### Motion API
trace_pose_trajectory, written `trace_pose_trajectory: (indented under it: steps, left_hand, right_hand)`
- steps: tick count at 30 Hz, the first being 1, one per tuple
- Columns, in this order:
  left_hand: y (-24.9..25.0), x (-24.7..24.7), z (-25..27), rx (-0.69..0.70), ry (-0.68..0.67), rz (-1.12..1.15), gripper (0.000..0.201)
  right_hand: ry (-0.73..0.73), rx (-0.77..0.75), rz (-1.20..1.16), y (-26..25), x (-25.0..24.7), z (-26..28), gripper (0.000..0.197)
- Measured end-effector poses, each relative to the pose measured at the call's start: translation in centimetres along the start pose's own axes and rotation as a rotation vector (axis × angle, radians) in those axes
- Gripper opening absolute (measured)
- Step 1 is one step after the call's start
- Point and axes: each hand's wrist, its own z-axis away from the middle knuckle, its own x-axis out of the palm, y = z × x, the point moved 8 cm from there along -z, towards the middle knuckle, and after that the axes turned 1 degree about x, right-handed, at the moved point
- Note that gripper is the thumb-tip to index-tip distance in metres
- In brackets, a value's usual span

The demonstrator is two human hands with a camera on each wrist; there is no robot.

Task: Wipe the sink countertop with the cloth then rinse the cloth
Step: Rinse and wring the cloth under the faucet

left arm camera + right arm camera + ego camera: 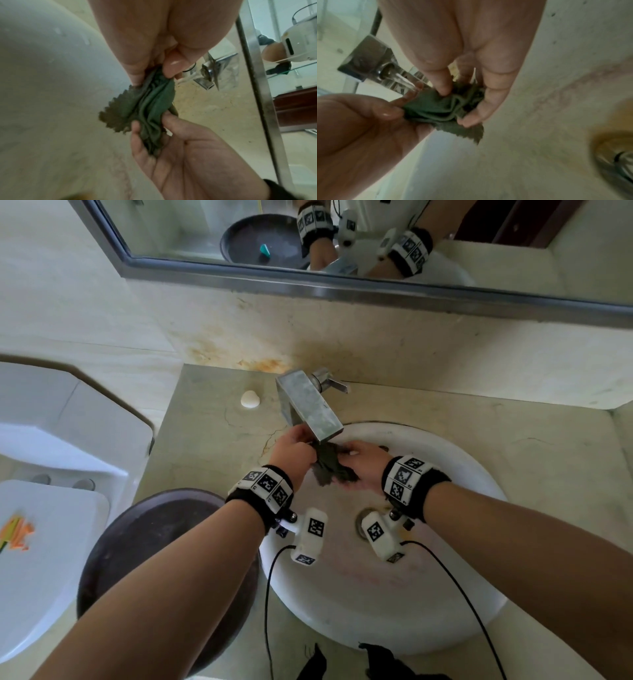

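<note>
Both hands bunch one green cloth (331,468) under the faucet (310,406), over the white sink (445,604).

The left hand (291,455) pinches one end and the right hand (368,469) curls round the other; the spout hides the fingertips, and a thin stream seems to run in the blurred right wrist view.

Cloth (329,466) dark green; sink (462,594) white; countertop (212,433) beige, veined; basin (144,529) dark brown.

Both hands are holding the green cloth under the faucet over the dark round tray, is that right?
Not the tray. Both the left hand and right hand hold the green cloth under the faucet, but over the white sink basin, as the head view shows.
</note>
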Motion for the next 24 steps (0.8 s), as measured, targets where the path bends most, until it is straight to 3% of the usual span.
trace_pose_trajectory:
  steps: [7,10,13,15,18,24]
  left_hand:
    - [0.9,1.7,0.9,0.070,-0.099,-0.228,0.028]
    - [0.2,1.4,1.0,0.071,-0.145,-0.219,0.032]
    - [0.4,0.4,0.4,0.109,-0.082,-0.238,0.035]
    - [0.7,0.2,0.2,0.123,-0.049,-0.241,0.033]
    - [1.5,0.5,0.6,0.157,-0.018,-0.268,0.029]
    - [1.9,0.5,1.0,0.187,0.071,-0.312,0.031]
  right_hand:
    - [0.210,-0.304,0.112,-1.9,-1.3,0.5,0.041]
    - [0.222,-0.331,0.178,-2.5,-0.9,0.6,0.043]
    - [0.362,-0.391,0.280,-5.0,-1.9,1.9,0.021]
    - [0.457,-0.482,0.290,-7.5,-2.9,3.0,0.031]
    - [0.448,-0.577,0.347,-10.5,-2.8,2.9,0.043]
    - [0.425,-0.620,0.412,-12.4,-2.7,1.6,0.027]
